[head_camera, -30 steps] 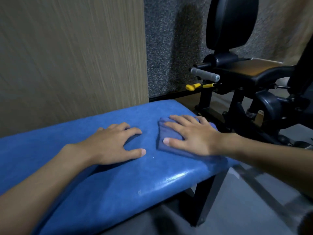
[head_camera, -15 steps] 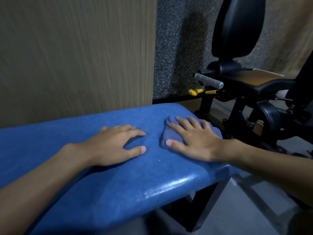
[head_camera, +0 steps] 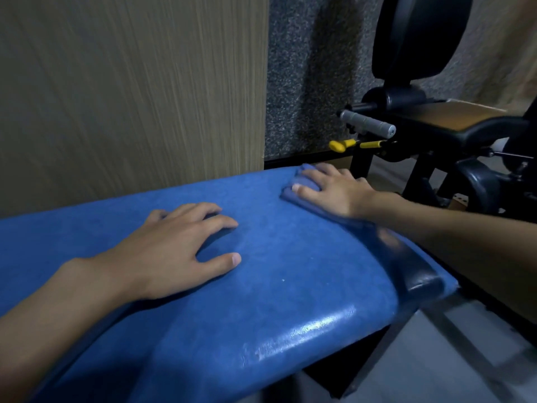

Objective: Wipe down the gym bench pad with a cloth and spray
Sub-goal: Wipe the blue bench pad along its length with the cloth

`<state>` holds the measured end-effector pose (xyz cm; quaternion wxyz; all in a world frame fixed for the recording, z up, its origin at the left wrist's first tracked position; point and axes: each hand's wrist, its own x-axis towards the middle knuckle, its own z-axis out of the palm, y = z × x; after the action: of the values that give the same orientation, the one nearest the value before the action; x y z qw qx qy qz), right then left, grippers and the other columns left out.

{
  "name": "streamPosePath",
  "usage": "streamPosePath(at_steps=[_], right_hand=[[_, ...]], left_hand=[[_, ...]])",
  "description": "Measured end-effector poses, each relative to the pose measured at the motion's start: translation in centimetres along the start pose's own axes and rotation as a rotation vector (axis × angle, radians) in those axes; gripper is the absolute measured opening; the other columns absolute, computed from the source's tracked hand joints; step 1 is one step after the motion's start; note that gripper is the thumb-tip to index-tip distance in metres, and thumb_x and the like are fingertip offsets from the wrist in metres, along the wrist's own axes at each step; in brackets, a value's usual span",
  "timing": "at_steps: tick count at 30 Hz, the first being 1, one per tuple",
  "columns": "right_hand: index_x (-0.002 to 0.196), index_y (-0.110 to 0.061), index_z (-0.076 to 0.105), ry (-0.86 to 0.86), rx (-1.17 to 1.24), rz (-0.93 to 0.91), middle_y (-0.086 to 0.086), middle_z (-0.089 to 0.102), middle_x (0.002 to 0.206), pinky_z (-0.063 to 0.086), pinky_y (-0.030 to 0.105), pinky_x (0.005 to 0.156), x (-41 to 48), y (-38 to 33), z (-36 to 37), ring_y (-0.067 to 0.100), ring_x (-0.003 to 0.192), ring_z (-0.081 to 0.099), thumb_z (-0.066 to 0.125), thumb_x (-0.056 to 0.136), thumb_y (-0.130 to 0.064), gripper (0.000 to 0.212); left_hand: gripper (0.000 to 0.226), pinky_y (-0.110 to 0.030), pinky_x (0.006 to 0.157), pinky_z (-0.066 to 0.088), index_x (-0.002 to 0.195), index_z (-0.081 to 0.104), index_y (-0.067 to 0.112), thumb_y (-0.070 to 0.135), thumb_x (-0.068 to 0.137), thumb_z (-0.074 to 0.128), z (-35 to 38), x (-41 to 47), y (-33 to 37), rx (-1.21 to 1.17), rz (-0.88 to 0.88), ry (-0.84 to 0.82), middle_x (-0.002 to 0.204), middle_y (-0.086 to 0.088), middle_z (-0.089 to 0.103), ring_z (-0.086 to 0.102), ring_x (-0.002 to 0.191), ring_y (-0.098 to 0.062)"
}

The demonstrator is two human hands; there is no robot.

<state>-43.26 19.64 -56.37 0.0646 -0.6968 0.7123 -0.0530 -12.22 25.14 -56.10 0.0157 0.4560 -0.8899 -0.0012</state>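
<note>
Wiping looks to be the step in hand: the right hand (head_camera: 334, 190) lies flat on the folded cloth (head_camera: 290, 196), fingers straight and a little spread, thumb out to the side, pressing it onto the far right corner of the pad (head_camera: 290, 286), close to the wall-side edge. The left hand (head_camera: 174, 251) rests on the middle of the pad, well apart from the cloth, fingers splayed wide and holding nothing, apparently as a brace. No spray bottle is in view (so whether the pad has been wetted cannot be told, though the near rim shines). The next move probably calls for drawing the cloth across the pad toward the near edge under even, flat pressure. The left hand would have to lift or shift for the ground beneath it to be covered. The pad is blue and finely grained, with a small pale speck (head_camera: 283, 279) near its middle and a dark patch (head_camera: 418, 274) at its right end, perhaps worn cover, perhaps shadow. Behind it stand a wood-grain wall panel (head_camera: 130, 97) and a speckled wall (head_camera: 305, 82). To the right stands a black machine (head_camera: 436, 132) with a yellow lever (head_camera: 338, 145), on a grey floor (head_camera: 436, 373).
</note>
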Motion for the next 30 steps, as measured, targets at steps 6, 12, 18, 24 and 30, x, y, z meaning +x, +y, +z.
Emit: streamPosePath(at_steps=[6,12,18,24,30], right_hand=[[0.153,-0.039,0.015,-0.04,0.051,0.111,0.001,0.015,0.162,0.024,0.055,0.11,1.8,0.0,0.0,0.041,0.142,0.024,0.021,0.083,-0.084,0.084],[0.149,-0.045,0.014,-0.032,-0.192,-0.199,-0.006,0.009,0.163,0.011,0.055,0.114,-7.2,-3.7,0.8,0.027,0.147,0.009,0.007,0.078,-0.083,0.081],[0.148,-0.047,0.003,-0.06,-0.252,-0.534,-0.012,-0.004,0.163,0.001,0.045,0.118,-15.4,-6.0,1.0,0.021,0.147,-0.001,0.005,0.078,-0.082,0.078],[0.145,-0.053,0.015,-0.01,-0.164,-0.364,-0.016,0.011,0.16,0.011,0.047,0.116,-8.2,-5.3,0.9,0.015,0.145,0.011,0.009,0.079,-0.081,0.072],[0.152,-0.041,0.019,-0.055,-0.019,0.036,-0.005,0.014,0.162,0.014,0.061,0.112,5.4,-2.2,-0.2,0.036,0.146,0.014,0.017,0.081,-0.086,0.083]], left_hand=[[0.096,-0.035,0.108,0.023,0.143,0.024,0.054,0.098,0.06,0.001,0.2,-0.6,0.1,-0.028,-0.019,-0.036,0.151,0.025,0.023,0.018,0.142,0.001],[0.085,-0.038,0.108,0.022,0.141,0.029,0.052,0.091,0.067,0.011,0.4,-0.8,0.5,-0.04,-0.039,-0.021,0.147,0.023,0.028,0.023,0.138,-0.001],[0.079,-0.037,0.105,0.024,0.141,0.031,0.05,0.081,0.072,0.007,0.2,-0.6,0.2,-0.057,-0.031,-0.018,0.144,0.022,0.031,0.025,0.137,-0.002],[0.081,-0.04,0.112,0.021,0.144,0.027,0.05,0.083,0.072,0.005,0.4,-0.7,-0.6,-0.006,-0.078,-0.018,0.154,0.018,0.023,0.017,0.143,-0.003],[0.087,-0.033,0.117,0.012,0.149,0.015,0.053,0.088,0.07,0.004,0.7,-1.5,-1.2,-0.037,-0.072,-0.053,0.16,0.022,0.011,0.004,0.146,0.002]])
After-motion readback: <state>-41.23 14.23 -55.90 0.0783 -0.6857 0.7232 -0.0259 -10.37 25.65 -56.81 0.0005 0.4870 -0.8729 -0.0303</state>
